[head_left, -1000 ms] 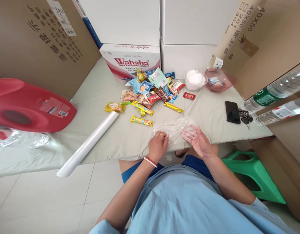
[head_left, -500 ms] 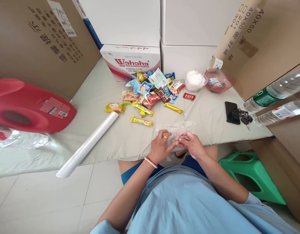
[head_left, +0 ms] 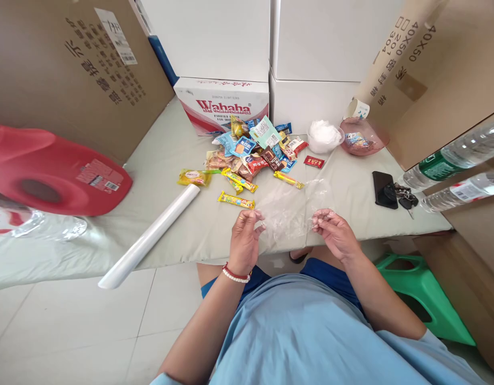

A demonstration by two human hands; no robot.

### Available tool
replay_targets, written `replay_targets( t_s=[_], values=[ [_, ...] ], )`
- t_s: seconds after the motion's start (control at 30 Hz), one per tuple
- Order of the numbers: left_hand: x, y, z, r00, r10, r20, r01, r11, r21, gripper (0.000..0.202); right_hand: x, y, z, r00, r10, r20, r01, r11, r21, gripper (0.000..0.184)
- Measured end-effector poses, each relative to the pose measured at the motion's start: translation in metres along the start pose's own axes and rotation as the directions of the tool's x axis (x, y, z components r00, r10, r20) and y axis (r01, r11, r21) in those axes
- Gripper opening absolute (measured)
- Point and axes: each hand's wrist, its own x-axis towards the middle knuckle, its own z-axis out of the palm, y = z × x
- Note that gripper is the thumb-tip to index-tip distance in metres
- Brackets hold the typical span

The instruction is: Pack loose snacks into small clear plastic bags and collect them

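Note:
A clear, thin plastic bag (head_left: 285,216) stretches between my two hands over the front edge of the table. My left hand (head_left: 245,238) pinches its left side. On the other side, the fingers of my right hand (head_left: 334,232) are closed on the bag's right edge. Just beyond the bag lie a yellow snack stick (head_left: 288,179) and, to the left, another yellow stick packet (head_left: 236,200). Behind them is a heap of wrapped snacks (head_left: 250,155) in several colours.
A white plastic roll (head_left: 150,235) lies at the left, jutting over the table edge near a red jug (head_left: 58,171). At the right are a bowl of white material (head_left: 324,136), a pink bowl (head_left: 375,136), a phone (head_left: 384,190), keys and bottles (head_left: 463,190). Boxes (head_left: 222,104) stand behind.
My hands were close together with the plastic bunched at my right fingers. They have moved apart, the left one leftward, and the clear bag is now spread between them. The view has shifted slightly.

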Motion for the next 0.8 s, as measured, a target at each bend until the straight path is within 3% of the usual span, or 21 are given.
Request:
replay_targets(
  t_s=[0.1, 0.23, 0.4, 0.53, 0.6, 0.7, 0.73, 0.8],
  values=[
    [0.002, 0.014, -0.002, 0.993, -0.018, -0.119, 0.014, 0.999, -0.029, 0.043, 0.002, -0.009, -0.007, 1.0, 0.026, 0.012, -0.027, 0.998, 0.053, 0.028],
    [0.018, 0.025, -0.023, 0.987, -0.014, -0.163, 0.032, 0.994, 0.108, 0.043, 0.015, -0.019, -0.021, 0.995, 0.089, 0.04, -0.09, 0.996, 0.027, 0.03],
    [0.042, 0.026, -0.058, 0.989, -0.029, -0.144, 0.08, 0.929, 0.362, 0.041, 0.056, -0.016, -0.042, 0.988, 0.157, 0.0, -0.153, 0.964, -0.219, 0.04],
    [0.047, 0.018, -0.071, 0.995, -0.041, -0.094, 0.085, 0.843, 0.531, 0.039, 0.087, -0.006, -0.047, 0.991, 0.127, -0.047, -0.135, 0.897, -0.42, 0.037],
    [0.047, 0.013, -0.073, 0.997, -0.015, -0.073, 0.055, 0.803, 0.593, 0.036, 0.095, -0.008, -0.045, 0.995, 0.052, -0.081, -0.087, 0.841, -0.534, 0.034],
    [0.047, 0.007, -0.072, 0.999, 0.016, -0.043, 0.016, 0.753, 0.657, 0.03, 0.093, -0.023, -0.032, 0.96, -0.253, -0.122, 0.091, 0.69, -0.718, 0.028],
    [0.047, 0.006, -0.072, 0.999, 0.023, -0.036, 0.007, 0.743, 0.669, 0.029, 0.091, -0.03, -0.024, 0.927, -0.364, -0.088, 0.174, 0.626, -0.76, 0.028],
    [0.047, 0.004, -0.071, 0.999, 0.036, -0.026, -0.009, 0.735, 0.678, 0.028, 0.086, -0.042, -0.003, 0.872, -0.476, 0.118, 0.373, 0.486, -0.79, 0.033]
  ],
)
